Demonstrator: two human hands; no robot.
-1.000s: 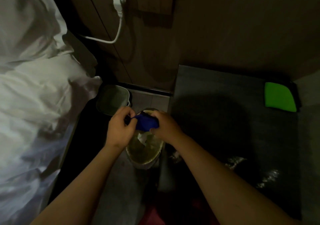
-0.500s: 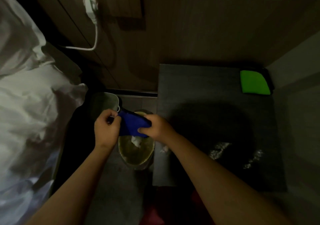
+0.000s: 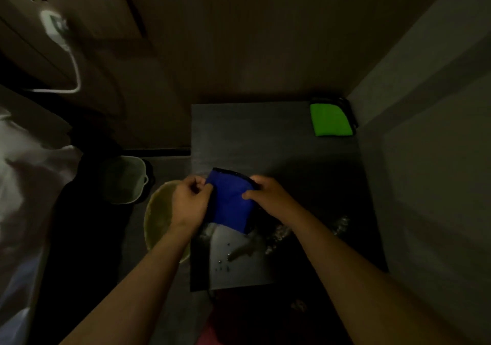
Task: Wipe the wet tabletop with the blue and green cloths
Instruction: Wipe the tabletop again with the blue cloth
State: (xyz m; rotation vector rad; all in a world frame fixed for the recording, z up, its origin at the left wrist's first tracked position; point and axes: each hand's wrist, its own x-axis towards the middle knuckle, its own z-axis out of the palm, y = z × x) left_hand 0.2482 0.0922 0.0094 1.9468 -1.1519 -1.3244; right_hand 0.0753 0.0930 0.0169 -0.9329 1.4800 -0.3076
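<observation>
Left hand [image 3: 190, 201] and right hand [image 3: 268, 198] pinch the blue cloth [image 3: 229, 201] over the table [image 3: 265, 137]; wiping toward 9 o'clock risks pushing the puddle [image 3: 247, 249] at 6 o'clock off the edge.

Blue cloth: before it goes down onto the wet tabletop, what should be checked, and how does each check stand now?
1. Blue cloth held by left hand and right hand: ok.
2. Cloth over the tabletop, not the bowl: ok.
3. Water visible just nearer than the cloth: ok.
4. Green cloth apart, at the far right corner: ok.
5. Cloth touching the surface: cannot tell.
</observation>
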